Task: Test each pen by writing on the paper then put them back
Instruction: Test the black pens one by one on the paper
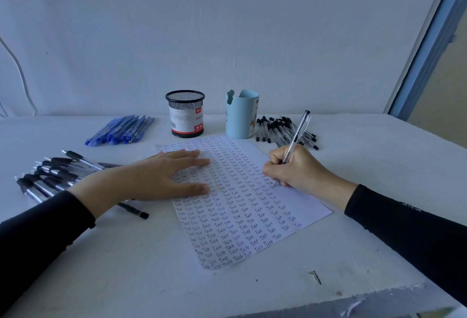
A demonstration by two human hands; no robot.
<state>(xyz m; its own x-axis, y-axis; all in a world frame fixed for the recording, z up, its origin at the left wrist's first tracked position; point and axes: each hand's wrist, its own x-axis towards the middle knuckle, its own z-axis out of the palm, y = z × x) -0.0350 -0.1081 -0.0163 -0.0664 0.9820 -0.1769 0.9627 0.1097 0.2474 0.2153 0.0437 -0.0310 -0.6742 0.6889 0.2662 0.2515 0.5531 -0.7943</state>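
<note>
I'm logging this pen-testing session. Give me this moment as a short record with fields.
left hand: flat on the paper, fingers straight
right hand: grips a clear pen, tip on the paper
paper: almost filled with rows of "Test"
blue pens: pile left of the mesh cup
black-capped pens: pile right of the light blue cup
black-grip pens: pile beside the left forearm
</note>
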